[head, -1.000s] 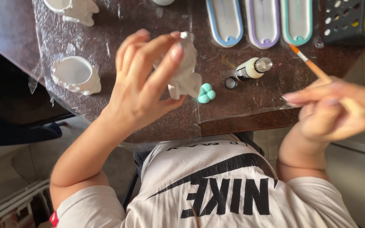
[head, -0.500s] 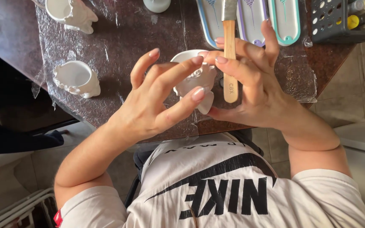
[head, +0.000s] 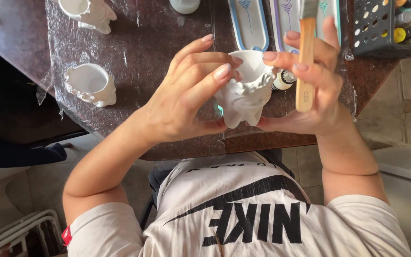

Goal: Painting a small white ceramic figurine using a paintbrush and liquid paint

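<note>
Pot (head: pixel 244 93) sits cradled above the tabletop (head: pixel 158 57) between your hands, left hand (head: pixel 186 102) gripping its side, right hand (head: pixel 305 95) steadying it with the brush (head: pixel 305 62) pinched upright, so painting looks paused; next, free the brush tip.

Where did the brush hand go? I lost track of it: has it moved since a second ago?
Yes. The right hand with the wooden brush swung in from the table's right edge to the white figurine cup, by the oval trays.
</note>
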